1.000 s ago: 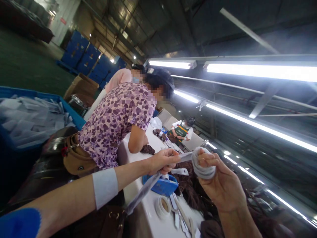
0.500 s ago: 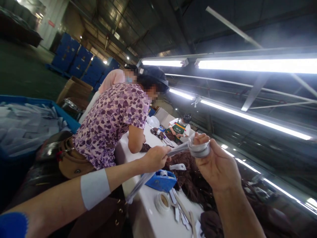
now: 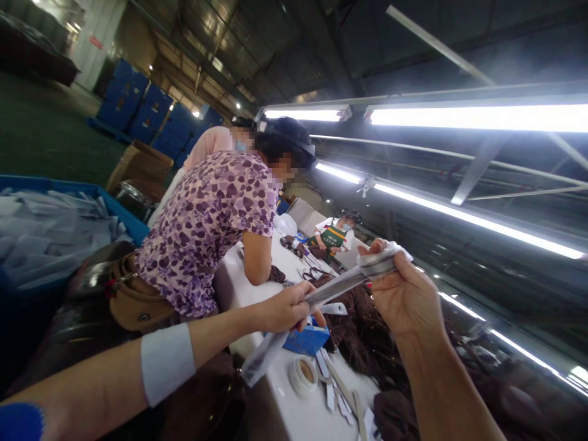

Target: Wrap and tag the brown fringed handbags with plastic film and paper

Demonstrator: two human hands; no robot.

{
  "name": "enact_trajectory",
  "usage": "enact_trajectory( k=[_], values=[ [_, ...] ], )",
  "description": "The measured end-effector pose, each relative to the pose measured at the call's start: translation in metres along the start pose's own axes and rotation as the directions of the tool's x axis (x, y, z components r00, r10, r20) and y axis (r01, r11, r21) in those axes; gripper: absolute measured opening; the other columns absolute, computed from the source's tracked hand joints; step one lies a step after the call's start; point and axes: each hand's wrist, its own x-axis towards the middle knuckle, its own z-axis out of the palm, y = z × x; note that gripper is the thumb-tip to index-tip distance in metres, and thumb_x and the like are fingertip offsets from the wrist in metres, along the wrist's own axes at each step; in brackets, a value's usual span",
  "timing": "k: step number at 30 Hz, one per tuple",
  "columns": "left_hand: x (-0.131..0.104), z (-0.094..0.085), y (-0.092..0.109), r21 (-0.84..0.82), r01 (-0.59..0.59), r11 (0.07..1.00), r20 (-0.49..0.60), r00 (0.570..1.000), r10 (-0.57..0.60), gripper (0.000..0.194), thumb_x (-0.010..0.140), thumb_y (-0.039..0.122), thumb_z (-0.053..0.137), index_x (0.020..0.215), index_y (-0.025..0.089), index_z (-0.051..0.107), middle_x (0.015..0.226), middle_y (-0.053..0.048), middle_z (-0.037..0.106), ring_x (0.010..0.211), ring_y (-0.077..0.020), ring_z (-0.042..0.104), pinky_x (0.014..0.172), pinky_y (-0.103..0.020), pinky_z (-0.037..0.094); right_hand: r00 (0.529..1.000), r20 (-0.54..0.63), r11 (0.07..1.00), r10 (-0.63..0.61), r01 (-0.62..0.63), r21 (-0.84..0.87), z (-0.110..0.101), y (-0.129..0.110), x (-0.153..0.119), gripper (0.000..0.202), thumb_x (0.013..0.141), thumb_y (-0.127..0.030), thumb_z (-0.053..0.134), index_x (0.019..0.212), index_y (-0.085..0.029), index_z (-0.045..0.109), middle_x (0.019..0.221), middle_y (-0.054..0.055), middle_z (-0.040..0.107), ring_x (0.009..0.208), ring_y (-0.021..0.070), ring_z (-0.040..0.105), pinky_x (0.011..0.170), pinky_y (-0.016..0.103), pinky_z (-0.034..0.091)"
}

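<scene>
Pinching a pale strip point(image 3: 337, 286) in the left grip point(image 3: 294, 309) here, fingers closed on it, while the right grip point(image 3: 407, 288) has hold of the coil point(image 3: 376, 263) at the other end, thumb on one side and fingers on the other. So yeah, the strip's up in the air between the two, slanting down from the coil to the left grip, and then more of it sticks out below, over the edge of the counter point(image 3: 287, 407). There's a white cuff point(image 3: 168, 362) round the left forearm. Just under the left grip is a blue box point(image 3: 307, 339) on the counter, partly hidden by the fingers, with a white handle point(image 3: 337, 309) near it. A round roll point(image 3: 303, 375) sits just beside the box, and some white slips point(image 3: 331, 395) are scattered next to that. The dark brown stuff point(image 3: 356, 321) piled behind looks kinda furry, can't tell what it is exactly. Off to the left, someone in a purple patterned shirt point(image 3: 215, 226) is leaning over the counter, and there's a blue bin point(image 3: 124, 211) full of pale pieces point(image 3: 50, 236) behind them.
</scene>
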Motion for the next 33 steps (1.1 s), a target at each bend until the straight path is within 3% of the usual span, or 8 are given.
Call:
enact_trajectory(
  k=[7, 11, 15, 17, 21, 24, 28, 33],
  values=[
    [0.014, -0.021, 0.007, 0.038, 0.101, 0.994, 0.076, 0.992, -0.104, 0.007, 0.068, 0.018, 0.063, 0.074, 0.016, 0.059, 0.062, 0.006, 0.050, 0.059, -0.0100, 0.042, 0.057, -0.021, 0.033, 0.988, 0.130, 0.989, -0.084, 0.099, -0.114, -0.003, 0.001, 0.001, 0.008, 0.086, -0.016, 0.068, 0.091, -0.012, 0.072, 0.091, 0.005, 0.077, 0.085, 0.0154, 0.075, 0.088, 0.030, 0.062],
    [-0.007, -0.026, 0.006, -0.033, 0.182, 0.983, 0.177, 0.969, -0.174, 0.011, 0.061, 0.021, 0.064, 0.070, 0.017, 0.059, 0.067, 0.002, 0.060, 0.063, -0.0126, 0.053, 0.062, -0.024, 0.040, 0.981, 0.173, 0.958, -0.087, 0.130, -0.255, -0.005, 0.018, -0.012, 0.027, 0.076, -0.027, 0.080, 0.098, -0.015, 0.072, 0.088, 0.005, 0.079, 0.082, 0.0150, 0.075, 0.080, 0.023, 0.061],
    [-0.034, -0.030, 0.009, -0.198, 0.289, 0.937, 0.262, 0.936, -0.233, 0.019, 0.061, 0.022, 0.064, 0.079, 0.019, 0.058, 0.068, 0.002, 0.064, 0.056, -0.0113, 0.050, 0.056, -0.023, 0.038, 0.982, 0.155, 0.917, -0.103, 0.154, -0.367, -0.018, 0.031, -0.024, 0.036, 0.076, -0.038, 0.079, 0.105, -0.020, 0.069, 0.093, 0.003, 0.078, 0.087, 0.0170, 0.073, 0.077, 0.027, 0.058],
    [-0.041, -0.032, 0.013, -0.275, 0.322, 0.906, 0.278, 0.929, -0.246, 0.020, 0.065, 0.026, 0.065, 0.081, 0.019, 0.055, 0.068, 0.002, 0.065, 0.049, -0.0097, 0.045, 0.050, -0.022, 0.033, 0.970, 0.205, 0.793, -0.134, 0.229, -0.565, -0.025, 0.034, -0.029, 0.032, 0.083, -0.039, 0.071, 0.111, -0.023, 0.066, 0.097, 0.002, 0.077, 0.092, 0.0193, 0.071, 0.084, 0.033, 0.056],
    [-0.039, -0.036, 0.014, -0.189, 0.323, 0.927, 0.326, 0.911, -0.251, 0.018, 0.073, 0.031, 0.066, 0.083, 0.019, 0.056, 0.065, 0.002, 0.065, 0.050, -0.0105, 0.048, 0.051, -0.022, 0.035, 0.891, 0.447, 0.336, -0.085, 0.448, -0.829, -0.032, 0.037, -0.035, 0.025, 0.094, -0.038, 0.053, 0.108, -0.023, 0.065, 0.106, 0.008, 0.076, 0.099, 0.0253, 0.069, 0.098, 0.042, 0.046],
    [-0.028, -0.038, 0.005, -0.151, 0.310, 0.939, 0.297, 0.920, -0.256, 0.022, 0.073, 0.036, 0.073, 0.080, 0.019, 0.061, 0.065, 0.003, 0.063, 0.057, -0.0117, 0.053, 0.056, -0.022, 0.040, 0.840, 0.539, 0.139, -0.055, 0.541, -0.829, -0.033, 0.034, -0.035, 0.027, 0.096, -0.039, 0.046, 0.109, -0.023, 0.064, 0.112, 0.011, 0.074, 0.102, 0.0282, 0.068, 0.094, 0.043, 0.047],
    [-0.013, -0.039, 0.002, -0.242, 0.340, 0.909, 0.272, 0.923, -0.273, 0.034, 0.066, 0.044, 0.084, 0.079, 0.018, 0.064, 0.065, 0.004, 0.060, 0.060, -0.0119, 0.055, 0.059, -0.023, 0.042, 0.808, 0.589, -0.052, 0.006, 0.588, -0.807, -0.038, 0.025, -0.025, 0.027, 0.093, -0.039, 0.046, 0.106, -0.023, 0.063, 0.105, 0.014, 0.074, 0.096, 0.0325, 0.067, 0.087, 0.046, 0.048],
    [-0.003, -0.038, 0.000, -0.345, 0.360, 0.867, 0.246, 0.926, -0.287, 0.041, 0.065, 0.047, 0.087, 0.073, 0.016, 0.063, 0.060, 0.002, 0.061, 0.055, -0.0122, 0.056, 0.056, -0.023, 0.043, 0.683, 0.663, -0.263, 0.305, 0.730, -0.631, -0.058, 0.032, -0.026, 0.023, 0.087, -0.040, 0.057, 0.097, -0.020, 0.063, 0.089, 0.016, 0.070, 0.086, 0.0355, 0.065, 0.079, 0.049, 0.049]
  ],
)
